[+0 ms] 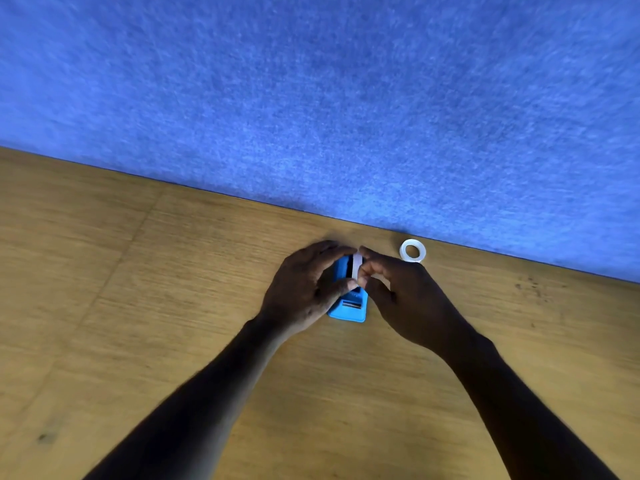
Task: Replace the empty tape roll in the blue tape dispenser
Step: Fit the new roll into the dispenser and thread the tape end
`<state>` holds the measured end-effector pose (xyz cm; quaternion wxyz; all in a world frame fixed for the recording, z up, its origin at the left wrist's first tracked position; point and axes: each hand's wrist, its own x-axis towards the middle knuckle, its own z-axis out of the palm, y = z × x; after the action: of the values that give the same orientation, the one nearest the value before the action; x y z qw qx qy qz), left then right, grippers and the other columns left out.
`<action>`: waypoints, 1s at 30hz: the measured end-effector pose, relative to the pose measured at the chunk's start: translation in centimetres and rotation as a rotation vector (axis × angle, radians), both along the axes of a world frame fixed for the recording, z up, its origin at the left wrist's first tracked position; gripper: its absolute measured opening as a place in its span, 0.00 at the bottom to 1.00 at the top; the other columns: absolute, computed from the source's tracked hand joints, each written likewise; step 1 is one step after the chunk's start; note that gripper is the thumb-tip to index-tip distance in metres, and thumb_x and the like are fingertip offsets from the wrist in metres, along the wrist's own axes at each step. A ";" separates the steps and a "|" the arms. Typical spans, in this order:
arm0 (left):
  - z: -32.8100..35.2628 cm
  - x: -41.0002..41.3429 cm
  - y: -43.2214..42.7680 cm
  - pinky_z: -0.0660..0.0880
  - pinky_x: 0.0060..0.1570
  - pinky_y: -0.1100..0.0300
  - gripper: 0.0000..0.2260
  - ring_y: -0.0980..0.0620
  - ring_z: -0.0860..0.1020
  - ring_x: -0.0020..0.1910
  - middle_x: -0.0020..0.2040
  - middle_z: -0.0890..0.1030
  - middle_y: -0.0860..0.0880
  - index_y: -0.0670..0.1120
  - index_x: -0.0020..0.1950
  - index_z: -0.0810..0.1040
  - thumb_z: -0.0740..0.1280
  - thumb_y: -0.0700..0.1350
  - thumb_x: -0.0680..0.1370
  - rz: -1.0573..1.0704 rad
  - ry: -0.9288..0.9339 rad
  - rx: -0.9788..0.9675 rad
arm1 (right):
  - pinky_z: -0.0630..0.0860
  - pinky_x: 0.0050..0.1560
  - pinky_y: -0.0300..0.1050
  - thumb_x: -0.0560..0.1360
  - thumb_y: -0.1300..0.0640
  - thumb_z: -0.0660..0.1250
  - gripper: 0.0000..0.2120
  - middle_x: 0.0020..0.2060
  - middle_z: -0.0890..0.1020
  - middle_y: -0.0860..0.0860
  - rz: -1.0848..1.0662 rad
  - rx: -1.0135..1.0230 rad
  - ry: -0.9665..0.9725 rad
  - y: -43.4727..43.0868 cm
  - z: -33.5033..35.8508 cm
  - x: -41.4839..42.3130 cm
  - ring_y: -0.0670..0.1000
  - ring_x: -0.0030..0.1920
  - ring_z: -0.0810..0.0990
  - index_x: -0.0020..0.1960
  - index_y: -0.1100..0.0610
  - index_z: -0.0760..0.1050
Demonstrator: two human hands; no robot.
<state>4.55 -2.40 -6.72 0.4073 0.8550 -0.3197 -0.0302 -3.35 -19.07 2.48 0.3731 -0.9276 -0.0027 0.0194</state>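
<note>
The left grip [304,289] clasps the blue tape dispenser [349,306] on the wooden tabletop [138,306] while the right grip [398,292], just beside it, pinches a white tape roll [356,266] edge-on above the dispenser, a second white ring [412,251] lying beyond it near the blue wall [311,98].

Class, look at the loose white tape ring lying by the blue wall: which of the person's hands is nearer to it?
Right. The right hand sits just beside and below the tape ring; the left hand is farther off, beyond the blue dispenser.
</note>
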 end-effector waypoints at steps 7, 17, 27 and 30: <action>0.1 -0.2 0.3 0.70 0.69 0.55 0.21 0.52 0.72 0.71 0.70 0.77 0.48 0.51 0.71 0.76 0.61 0.54 0.79 -0.014 0.016 -0.066 | 0.67 0.54 0.30 0.76 0.60 0.64 0.05 0.60 0.81 0.55 -0.103 -0.148 -0.263 1.8 -2.2 -1.7 0.50 0.56 0.80 0.43 0.59 0.77; -0.2 -0.1 0.0 0.73 0.66 0.57 0.21 0.54 0.75 0.68 0.68 0.79 0.49 0.49 0.71 0.77 0.61 0.56 0.81 -0.013 0.001 -0.081 | 0.77 0.55 0.54 0.75 0.62 0.66 0.05 0.51 0.83 0.58 -0.138 -0.301 -0.517 2.4 -5.2 -3.7 0.58 0.53 0.80 0.45 0.63 0.80; 0.7 -0.2 -0.4 0.74 0.61 0.58 0.17 0.58 0.79 0.60 0.60 0.83 0.56 0.51 0.64 0.80 0.66 0.57 0.79 0.033 -0.004 -0.068 | 0.75 0.57 0.52 0.76 0.65 0.65 0.06 0.50 0.82 0.58 -0.152 -0.301 -0.515 2.6 -5.6 -3.3 0.58 0.53 0.80 0.48 0.64 0.80; 0.8 -0.3 -0.5 0.74 0.60 0.59 0.17 0.59 0.79 0.59 0.59 0.83 0.56 0.51 0.64 0.80 0.66 0.57 0.79 0.052 -0.009 -0.069 | 0.74 0.57 0.52 0.76 0.65 0.65 0.06 0.50 0.82 0.58 -0.143 -0.308 -0.497 2.7 -5.6 -3.3 0.59 0.52 0.80 0.49 0.65 0.80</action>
<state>4.26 -2.93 -5.94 0.4359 0.8485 -0.2999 -0.0046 -6.62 -16.36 -3.15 0.2162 -0.9474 -0.0255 -0.2345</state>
